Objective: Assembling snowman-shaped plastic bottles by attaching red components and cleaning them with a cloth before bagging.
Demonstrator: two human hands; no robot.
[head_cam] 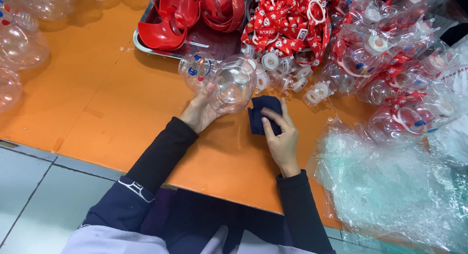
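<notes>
Left hand (199, 112) up off the orange tabletop (117, 112), fingers wrapped around a clear round plastic bottle (231, 86), thumb pressed on its side, holding it tilted just above the table. Right hand (281, 137) flat on a small dark blue cloth (259, 110), fingers spread a little and pressing it down, right beside the bottle. Behind them, a metal tray (141, 45) of red plastic pieces (165, 27), a heap of red printed straps (287, 20), white caps (287, 74). Crinkled clear plastic bags (390, 186) lie to the right.

Clear round plastic bottle (233, 84), lying tilted above orange counter (122, 112); dark blue cloth (259, 115) flat just beside it.
</notes>
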